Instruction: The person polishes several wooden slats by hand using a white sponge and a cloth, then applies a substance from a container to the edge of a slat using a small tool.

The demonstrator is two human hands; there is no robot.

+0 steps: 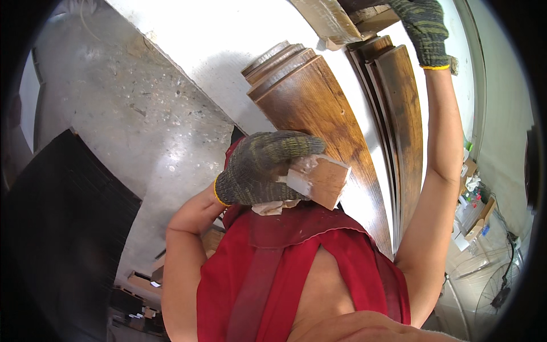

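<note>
My left hand [265, 166], in a dark grey-green knit glove with a yellow cuff, is closed around a small brown block [331, 178]. The block has whitish, torn-looking patches on one face. A crumpled pale scrap [273, 207] pokes out below that hand. Stretched far forward at the top right is my right hand [423, 28], gloved the same way. Its fingers are cut off by the picture's upper edge, close to an open cardboard box [327, 23], so what they do is hidden. Glossy brown wooden boards [325, 97] lie stacked between the hands.
A second stack of narrower dark boards [401, 91] lies to the right on the white tabletop [194, 51]. Bare grey floor and a black sheet-like surface [62, 228] are at the left. Boxes, clutter [473, 211] and a wire-caged fan [498, 296] stand at the right.
</note>
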